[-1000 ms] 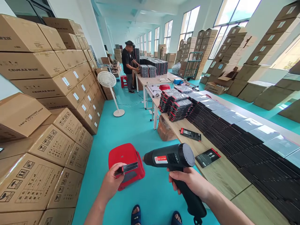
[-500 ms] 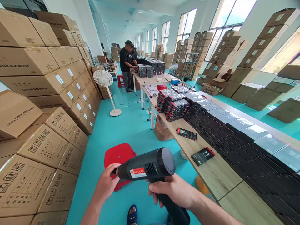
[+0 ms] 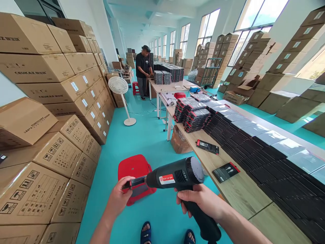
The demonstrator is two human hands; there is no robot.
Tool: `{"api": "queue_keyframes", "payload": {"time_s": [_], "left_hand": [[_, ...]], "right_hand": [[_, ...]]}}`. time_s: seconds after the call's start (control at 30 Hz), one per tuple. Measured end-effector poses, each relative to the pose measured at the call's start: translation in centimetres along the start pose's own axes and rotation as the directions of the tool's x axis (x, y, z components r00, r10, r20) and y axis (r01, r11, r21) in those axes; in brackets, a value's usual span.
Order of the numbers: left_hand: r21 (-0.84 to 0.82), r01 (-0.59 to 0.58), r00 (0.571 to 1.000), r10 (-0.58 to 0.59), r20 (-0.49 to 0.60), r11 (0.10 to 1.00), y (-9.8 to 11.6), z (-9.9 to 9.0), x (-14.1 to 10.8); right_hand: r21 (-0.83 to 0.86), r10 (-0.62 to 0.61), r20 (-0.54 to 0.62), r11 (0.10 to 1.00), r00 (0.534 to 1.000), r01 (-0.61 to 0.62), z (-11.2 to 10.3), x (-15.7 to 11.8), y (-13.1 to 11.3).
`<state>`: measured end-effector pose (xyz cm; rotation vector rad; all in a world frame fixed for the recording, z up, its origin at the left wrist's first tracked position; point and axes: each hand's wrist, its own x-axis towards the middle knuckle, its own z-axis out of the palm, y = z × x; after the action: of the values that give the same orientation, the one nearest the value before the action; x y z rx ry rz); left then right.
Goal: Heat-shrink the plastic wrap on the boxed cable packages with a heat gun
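My right hand [image 3: 203, 200] is wrapped round the handle of a dark heat gun [image 3: 177, 173] with a red and white label. Its nozzle points left. The fingers of my left hand [image 3: 118, 196] pinch one end of a slim black box [image 3: 137, 181] with a red edge, seen nearly edge-on, close in front of the nozzle. Below them stands a red stool [image 3: 132, 166]. On the wooden table [image 3: 241, 196] to the right lie a narrow black package [image 3: 207, 147] and a wider black package [image 3: 225, 171], both flat with red edges.
Long rows of stacked black boxes [image 3: 269, 169] fill the table's far side, with red-edged stacks [image 3: 196, 118] at its end. Cartons [image 3: 58, 149] line the left. A white fan [image 3: 118, 85] stands on the floor. A person [image 3: 143, 69] works at a farther table.
The heat gun has shifted right, away from my left hand, so more of the slim box shows between them. The whole view has swung slightly left.
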<state>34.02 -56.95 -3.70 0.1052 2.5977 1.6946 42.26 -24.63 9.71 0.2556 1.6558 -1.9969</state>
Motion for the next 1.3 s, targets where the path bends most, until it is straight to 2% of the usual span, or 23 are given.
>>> {"api": "queue_keyframes", "payload": {"time_s": [0.13, 0.27, 0.33, 0.4, 0.43, 0.53, 0.63, 0.73, 0.87, 1.0, 1.1, 1.2, 1.3], "left_hand": [[0.02, -0.006, 1.0, 0.006, 0.02, 1.0, -0.1, 0.1, 0.0], [0.031, 0.072, 0.997, -0.073, 0.038, 0.997, 0.9, 0.5, 0.0], [0.022, 0.121, 0.992, -0.122, 0.038, 0.992, 1.5, 0.6, 0.0], [-0.072, 0.13, 0.99, -0.126, 0.056, 0.989, 1.7, 0.4, 0.0], [-0.145, 0.139, 0.989, -0.13, 0.067, 0.98, 1.6, 0.4, -0.1], [-0.353, 0.239, 0.97, -0.236, 0.052, 0.905, 1.3, 0.3, -0.3], [-0.538, 0.359, 0.914, -0.404, 0.036, 0.763, 1.5, 0.6, -0.5], [-0.678, 0.403, 0.873, -0.48, 0.085, 0.614, 2.2, 0.9, -0.4], [-0.765, 0.403, 0.83, -0.553, 0.075, 0.502, 2.3, 1.2, 0.1], [-0.82, 0.358, 0.805, -0.593, 0.027, 0.447, 1.5, 1.2, 0.5], [-0.845, 0.345, 0.8, -0.599, 0.037, 0.409, 0.8, 1.0, 0.7], [-0.858, 0.33, 0.788, -0.615, 0.022, 0.393, 0.4, 0.5, 0.8], [-0.858, 0.329, 0.773, -0.634, 0.004, 0.395, 0.2, 0.2, 0.8]], "right_hand": [[-0.008, -0.021, -0.039, 1.0, 0.999, 0.021, 0.6, -0.2, 0.2], [-0.005, -0.009, 0.134, 1.0, 0.991, 0.01, 2.3, 0.2, -0.2], [-0.015, -0.049, 0.065, 0.999, 0.997, 0.05, 2.4, 0.4, -0.4], [-0.011, -0.068, -0.044, 0.998, 0.997, 0.067, 1.7, 0.5, -0.4], [0.007, -0.056, -0.058, 0.998, 0.997, 0.056, 1.1, 0.4, -0.4], [0.078, -0.021, 0.039, 0.997, 0.999, 0.018, -0.3, 0.1, -0.2], [0.11, -0.064, 0.096, 0.992, 0.993, 0.053, -0.2, 0.3, -0.2], [0.084, -0.092, 0.106, 0.993, 0.99, 0.083, 0.7, 0.8, -0.4], [-0.005, -0.032, 0.143, 0.999, 0.989, 0.033, 1.5, 0.7, -0.2], [-0.122, 0.054, 0.189, 0.992, 0.98, -0.031, 1.9, -0.1, 1.4], [-0.172, 0.112, 0.217, 0.982, 0.97, -0.075, 1.5, -0.6, 3.4], [-0.188, 0.139, 0.177, 0.977, 0.974, -0.105, 0.9, -1.0, 4.7], [-0.134, 0.172, 0.153, 0.979, 0.973, -0.152, 0.7, -1.6, 4.9]]}}
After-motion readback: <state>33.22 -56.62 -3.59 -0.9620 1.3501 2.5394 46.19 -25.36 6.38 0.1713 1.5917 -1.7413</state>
